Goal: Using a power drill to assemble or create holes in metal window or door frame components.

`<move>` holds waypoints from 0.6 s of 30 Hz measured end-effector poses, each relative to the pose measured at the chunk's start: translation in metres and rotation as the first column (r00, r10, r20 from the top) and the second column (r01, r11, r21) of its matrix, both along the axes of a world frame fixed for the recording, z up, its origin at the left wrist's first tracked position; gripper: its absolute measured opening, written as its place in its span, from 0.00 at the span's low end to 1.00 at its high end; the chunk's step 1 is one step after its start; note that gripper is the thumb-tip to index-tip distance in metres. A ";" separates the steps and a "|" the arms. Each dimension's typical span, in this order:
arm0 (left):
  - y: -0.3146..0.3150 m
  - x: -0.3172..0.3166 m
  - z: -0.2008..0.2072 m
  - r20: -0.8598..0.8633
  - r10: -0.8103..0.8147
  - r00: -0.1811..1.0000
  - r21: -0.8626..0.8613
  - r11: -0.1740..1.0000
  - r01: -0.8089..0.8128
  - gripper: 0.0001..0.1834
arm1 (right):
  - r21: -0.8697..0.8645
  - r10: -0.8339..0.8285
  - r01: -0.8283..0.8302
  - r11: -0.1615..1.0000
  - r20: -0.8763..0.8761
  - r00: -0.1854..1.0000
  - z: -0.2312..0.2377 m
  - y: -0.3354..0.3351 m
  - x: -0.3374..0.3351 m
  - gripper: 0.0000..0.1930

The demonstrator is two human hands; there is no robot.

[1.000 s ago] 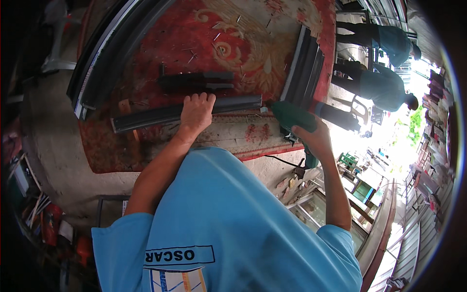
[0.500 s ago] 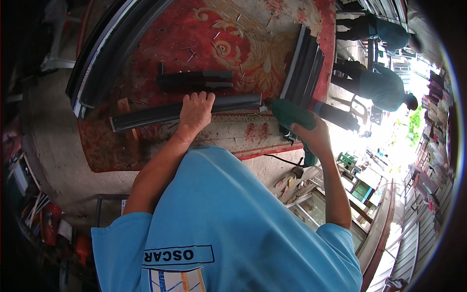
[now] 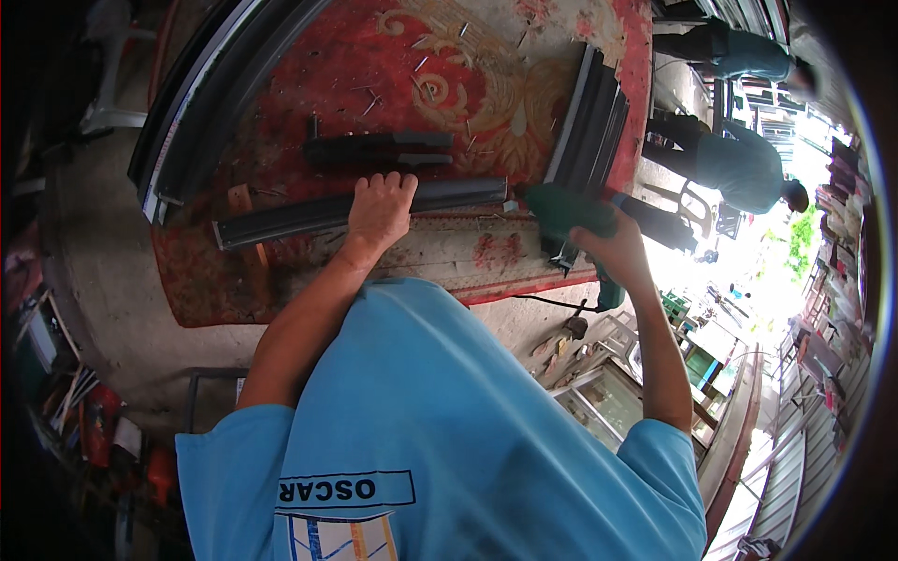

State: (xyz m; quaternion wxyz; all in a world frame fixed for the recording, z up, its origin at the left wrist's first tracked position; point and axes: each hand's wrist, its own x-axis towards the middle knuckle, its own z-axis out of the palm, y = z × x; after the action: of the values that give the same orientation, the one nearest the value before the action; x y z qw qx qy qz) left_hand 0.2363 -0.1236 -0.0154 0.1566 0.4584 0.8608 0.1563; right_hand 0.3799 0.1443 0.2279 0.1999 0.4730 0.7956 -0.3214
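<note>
Left hand: the left hand (image 3: 379, 208) lies palm down on a long dark metal profile (image 3: 309, 213), fingers together and curled over its far edge, pressing it to the table.
Profile: it runs left to right along the near part of the red patterned cloth (image 3: 412, 75), its right end just beside the nose of the drill.
Right hand: the right hand (image 3: 617, 252) is wrapped around the grip of a green power drill (image 3: 561, 210), fingers closed on the handle; the drill's nose points left at the profile's end.
Table: a dark hand tool (image 3: 379, 150) lies beyond the left hand; a stack of dark profiles (image 3: 589, 117) leans at the far right, and a bundle of long rails (image 3: 201, 98) crosses the left edge.
Surroundings: a person in a teal shirt (image 3: 748, 168) bends over at the right, well apart from the table.
</note>
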 end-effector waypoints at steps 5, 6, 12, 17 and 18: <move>0.000 0.000 -0.001 0.067 0.002 0.998 -0.026 1.000 -0.001 0.28 | -0.041 -0.008 0.007 0.999 -0.018 1.000 0.001 0.014 -0.012 0.26; -0.001 0.001 -0.001 0.003 0.014 1.000 0.034 0.999 -0.014 0.22 | -0.070 0.016 -0.020 0.997 -0.051 0.999 0.001 0.017 -0.017 0.26; -0.001 0.002 -0.003 -0.043 0.003 0.999 0.054 0.999 0.000 0.16 | -0.091 0.112 -0.095 0.991 0.200 0.974 0.011 0.036 -0.039 0.29; 0.000 0.001 -0.005 -0.048 0.008 0.999 0.056 0.998 -0.005 0.16 | -0.047 0.203 -0.199 0.979 0.141 0.969 0.007 0.038 -0.047 0.29; -0.001 0.002 -0.005 -0.056 0.014 0.998 0.068 0.998 -0.010 0.15 | -0.013 0.226 -0.227 0.974 0.164 0.960 0.007 0.038 -0.047 0.29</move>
State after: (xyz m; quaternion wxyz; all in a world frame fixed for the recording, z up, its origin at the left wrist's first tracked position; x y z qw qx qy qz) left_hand 0.2381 -0.1241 -0.0201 0.1156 0.4624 0.8619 0.1733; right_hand 0.3326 0.1825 0.2347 0.2992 0.4045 0.8260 -0.2540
